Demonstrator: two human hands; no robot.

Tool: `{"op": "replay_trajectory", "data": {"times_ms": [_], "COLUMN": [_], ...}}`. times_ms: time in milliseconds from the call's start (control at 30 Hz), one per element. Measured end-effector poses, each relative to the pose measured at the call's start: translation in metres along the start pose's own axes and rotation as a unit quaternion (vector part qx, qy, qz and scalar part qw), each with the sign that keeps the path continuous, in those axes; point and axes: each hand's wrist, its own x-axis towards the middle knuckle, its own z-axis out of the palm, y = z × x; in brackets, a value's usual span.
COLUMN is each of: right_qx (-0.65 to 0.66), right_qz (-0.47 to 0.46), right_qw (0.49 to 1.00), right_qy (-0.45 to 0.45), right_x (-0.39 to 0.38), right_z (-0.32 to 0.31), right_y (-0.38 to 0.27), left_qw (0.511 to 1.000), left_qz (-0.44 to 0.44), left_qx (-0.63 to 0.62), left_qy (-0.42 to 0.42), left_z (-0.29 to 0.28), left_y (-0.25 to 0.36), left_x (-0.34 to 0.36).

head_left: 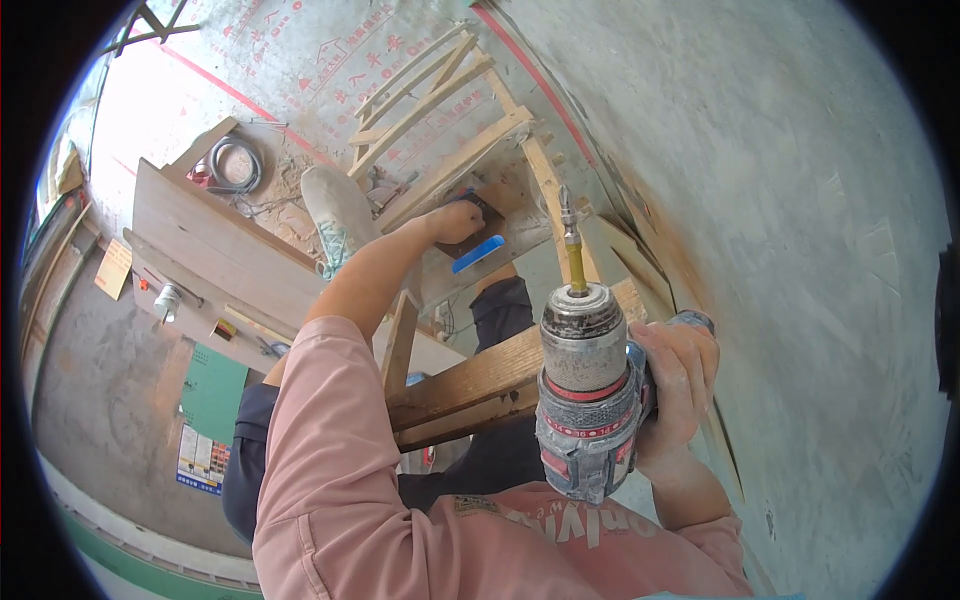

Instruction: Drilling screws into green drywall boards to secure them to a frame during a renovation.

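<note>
Drill raised in one hand, the other reaching down to the ladder frame

Fingers of the right hand point(675, 385) wrap closed around the grip of a cordless drill point(588, 395), so the tool stands chuck-up with its yellow-shanked bit point(571, 240) pointing away from the palm, up along the grey plastered wall point(800, 200). That upright hold appears to keep the bit clear of the body and of the timber while it is not driving anything; the bit tip touches nothing.

Far beyond those fingers, the left hand point(455, 222) stretches out at the end of a pink sleeve point(320, 450). Its fingers are curled down onto a dark flat piece point(478, 225) lying on the wooden ladder frame point(440, 120), seemingly pressing it in place; whether they pinch it or merely rest on it I cannot tell. Just under the fingertips lies a small blue strip point(478, 253), touching the same board.

Between the two hands, a wooden plank point(470, 385) crosses beneath the body. One shoe point(335, 215) is planted beside the left wrist, likely for balance high above the floor.
</note>
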Motion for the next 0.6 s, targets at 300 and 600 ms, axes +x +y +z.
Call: {"op": "replay_trajectory", "data": {"times_ms": [300, 600], "right_qx": [0.007, 0.022], "right_qz": [-0.003, -0.003], "right_qw": [1.000, 1.000], "right_qy": [-0.004, 0.010], "right_x": [0.000, 0.003], "right_z": [-0.001, -0.004], "right_y": [0.003, 0.000], "left_qw": [0.998, 0.993], "left_qz": [0.003, -0.025], "left_qx": [0.066, 0.086], "left_qy": [-0.011, -0.081], "left_z": [-0.006, -0.023], "left_y": [0.027, 0.027], "left_x": [-0.014, -0.027]}}
